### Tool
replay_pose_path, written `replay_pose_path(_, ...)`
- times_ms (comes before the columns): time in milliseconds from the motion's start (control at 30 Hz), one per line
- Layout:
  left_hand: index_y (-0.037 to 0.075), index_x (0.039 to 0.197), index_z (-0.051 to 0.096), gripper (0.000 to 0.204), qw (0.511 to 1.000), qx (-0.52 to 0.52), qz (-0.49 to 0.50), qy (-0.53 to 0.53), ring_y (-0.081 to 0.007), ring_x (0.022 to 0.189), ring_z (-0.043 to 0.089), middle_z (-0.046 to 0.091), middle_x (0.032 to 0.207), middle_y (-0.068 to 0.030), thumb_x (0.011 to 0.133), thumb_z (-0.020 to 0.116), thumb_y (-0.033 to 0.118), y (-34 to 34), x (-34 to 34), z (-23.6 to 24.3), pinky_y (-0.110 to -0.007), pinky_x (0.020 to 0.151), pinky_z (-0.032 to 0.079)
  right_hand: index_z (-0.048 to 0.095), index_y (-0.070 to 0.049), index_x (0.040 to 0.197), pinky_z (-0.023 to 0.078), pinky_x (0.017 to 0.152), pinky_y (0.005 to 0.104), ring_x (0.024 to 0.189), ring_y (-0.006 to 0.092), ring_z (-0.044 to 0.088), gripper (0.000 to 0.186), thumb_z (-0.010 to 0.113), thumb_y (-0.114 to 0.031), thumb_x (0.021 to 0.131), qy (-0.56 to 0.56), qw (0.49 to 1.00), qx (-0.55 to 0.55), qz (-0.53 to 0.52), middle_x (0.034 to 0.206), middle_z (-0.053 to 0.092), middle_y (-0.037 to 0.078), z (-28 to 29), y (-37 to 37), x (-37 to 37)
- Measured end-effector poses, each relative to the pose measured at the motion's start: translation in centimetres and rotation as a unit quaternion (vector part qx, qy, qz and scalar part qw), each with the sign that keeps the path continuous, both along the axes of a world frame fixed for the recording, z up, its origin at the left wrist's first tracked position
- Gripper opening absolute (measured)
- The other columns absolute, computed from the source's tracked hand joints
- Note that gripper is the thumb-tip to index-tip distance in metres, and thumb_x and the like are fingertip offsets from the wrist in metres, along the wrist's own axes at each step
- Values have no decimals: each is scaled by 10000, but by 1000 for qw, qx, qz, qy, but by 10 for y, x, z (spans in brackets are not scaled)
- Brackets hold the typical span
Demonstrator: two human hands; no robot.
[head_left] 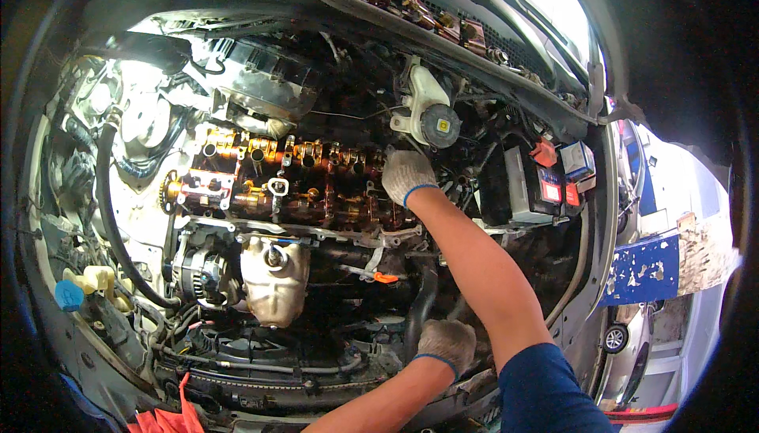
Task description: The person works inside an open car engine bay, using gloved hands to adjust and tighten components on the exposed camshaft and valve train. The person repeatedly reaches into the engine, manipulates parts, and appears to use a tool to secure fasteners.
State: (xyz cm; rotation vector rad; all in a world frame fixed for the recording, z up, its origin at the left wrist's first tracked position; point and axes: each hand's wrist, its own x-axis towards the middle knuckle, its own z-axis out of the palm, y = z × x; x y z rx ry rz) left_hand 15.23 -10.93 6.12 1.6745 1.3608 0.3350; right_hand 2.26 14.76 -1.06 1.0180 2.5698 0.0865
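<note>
Cyl. head, qty 1. Pos.: mid engine bay, just behind the pale heat shield, L of the battery. Cond.: top uncovered, valve gear bare, oily amber-brown.

Progress (my reading only): approx. partway. Done: top opened up; metal parts lie in a row at the bay's far edge. Left: closing the top, prob. w/ those parts to be dealt with; can't tell if it's strip-down or refit.

Orientation: open side up; long axis runs L–R across the bay, dipping slightly toward the R end; toothed wheel at the L end.

R hand, gloved: at the head's R end, fingertips hidden; can't tell how far open or if anything's gripped.

L hand, gloved: nr. bay front, well apart from the head; looks curled, fingers mostly unseen, contents can't be told.
</note>
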Motion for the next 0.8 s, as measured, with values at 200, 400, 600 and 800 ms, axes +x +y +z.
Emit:
replay_pose_path(200,105,1017,828,236,1000,6,14,0,-322,984,781,810,1048,-127,972,610,186,0,7,-4,-494,812,568,739,-31,1140,597,871,518,999,441,730,268,605,-210,992,156,986,21,-49,1051,756,256,-9,-9,19)
replay_pose_path(400,96,1044,818,258,999,1,37,-22,-324,982,781,808,1067,-137,985,588,198,0,14,-12,-482,838,564,753,-61,1128,578,916,525,1034,462,710,285,592,-263,1008,218,965,9,-145,1088,748,248,-20,-18,14)
replay_pose_path(600,71,1030,821,244,998,14,44,-35,-337,976,785,813,1047,-138,956,616,180,-2,13,-11,-482,842,560,790,-34,1034,621,849,515,988,415,764,249,599,-166,944,80,993,23,-86,1053,780,242,-3,-20,-2)
replay_pose_path(800,59,1039,800,225,1000,14,-2,-15,-350,959,793,805,1029,-180,933,632,164,0,-1,-1,-506,811,617,801,-13,980,617,850,516,972,427,758,266,598,-183,960,-25,999,35,-4,1026,773,254,26,4,-6)
